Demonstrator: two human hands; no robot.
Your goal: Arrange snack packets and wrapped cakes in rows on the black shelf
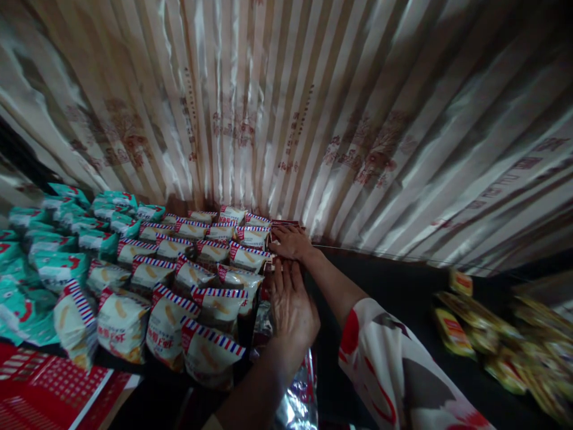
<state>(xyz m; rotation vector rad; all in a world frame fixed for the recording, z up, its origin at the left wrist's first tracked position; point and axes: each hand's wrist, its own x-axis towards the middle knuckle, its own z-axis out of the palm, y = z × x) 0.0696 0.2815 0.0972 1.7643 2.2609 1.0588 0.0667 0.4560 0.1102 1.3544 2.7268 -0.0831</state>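
My left hand (295, 307) lies palm down with its fingers stretched forward over a row of dark red packets, partly hidden beneath it. Just beyond it, my right hand (290, 242) rests flat on the far end of the same row, fingers pointing left. Its fingertips are close to the nearest white snack bags (249, 258), which have red, white and blue striped tops. A shiny silver and red foil pack (298, 397) lies below my left wrist. Neither hand is visibly closed around anything.
Several teal snack bags (62, 269) stand in rows at the left. A red plastic basket (49, 382) is at the lower left. Yellow-gold packets (454, 334) lie on the black surface (380, 280) at the right. A pleated, printed sheet (286, 119) hangs behind.
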